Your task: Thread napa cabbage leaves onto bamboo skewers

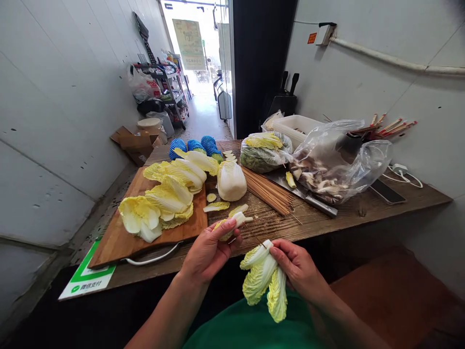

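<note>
My left hand is closed around a small napa cabbage leaf, its white stem end pointing right. My right hand pinches several small cabbage leaves by their white ends. A thin skewer runs from these leaves up toward the leaf in my left hand; whether it enters that leaf I cannot tell. Just beyond my hands, loose small leaves lie on the table by the trimmed cabbage head. Larger yellow leaves are piled on the wooden cutting board.
A bundle of bamboo skewers and a knife lie on the wooden table. Behind are a bag of mushrooms, a bag of greens, a white tub and blue-netted vegetables. A phone sits at right.
</note>
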### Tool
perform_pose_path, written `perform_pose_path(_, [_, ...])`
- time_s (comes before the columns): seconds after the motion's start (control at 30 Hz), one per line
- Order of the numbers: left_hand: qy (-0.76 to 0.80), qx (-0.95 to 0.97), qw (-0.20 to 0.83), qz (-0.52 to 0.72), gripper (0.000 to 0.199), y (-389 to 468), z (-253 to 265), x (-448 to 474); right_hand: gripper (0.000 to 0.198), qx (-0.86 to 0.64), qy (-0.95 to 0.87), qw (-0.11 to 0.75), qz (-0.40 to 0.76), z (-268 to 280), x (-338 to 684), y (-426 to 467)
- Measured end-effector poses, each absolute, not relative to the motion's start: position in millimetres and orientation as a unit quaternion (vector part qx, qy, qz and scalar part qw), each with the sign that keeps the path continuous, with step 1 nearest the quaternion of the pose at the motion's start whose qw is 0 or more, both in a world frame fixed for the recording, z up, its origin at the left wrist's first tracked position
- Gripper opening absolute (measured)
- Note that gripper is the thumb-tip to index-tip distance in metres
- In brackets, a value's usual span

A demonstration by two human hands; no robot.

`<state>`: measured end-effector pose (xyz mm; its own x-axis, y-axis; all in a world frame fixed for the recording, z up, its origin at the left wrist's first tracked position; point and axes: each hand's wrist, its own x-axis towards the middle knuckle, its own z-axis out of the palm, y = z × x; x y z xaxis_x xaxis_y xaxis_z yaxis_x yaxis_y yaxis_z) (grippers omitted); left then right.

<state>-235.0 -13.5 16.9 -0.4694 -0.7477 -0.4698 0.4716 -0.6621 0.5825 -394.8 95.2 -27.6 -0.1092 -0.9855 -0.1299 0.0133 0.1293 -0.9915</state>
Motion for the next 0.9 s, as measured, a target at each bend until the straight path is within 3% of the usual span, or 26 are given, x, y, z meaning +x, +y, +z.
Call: perform_pose_path(0.9, [-0.266,0.349,0.324,-0.838,0.013,-6.6,17.0,-237.4,0.034,-0.427,0.55,0.501,-0.514,-27.7,-393.1,99.5])
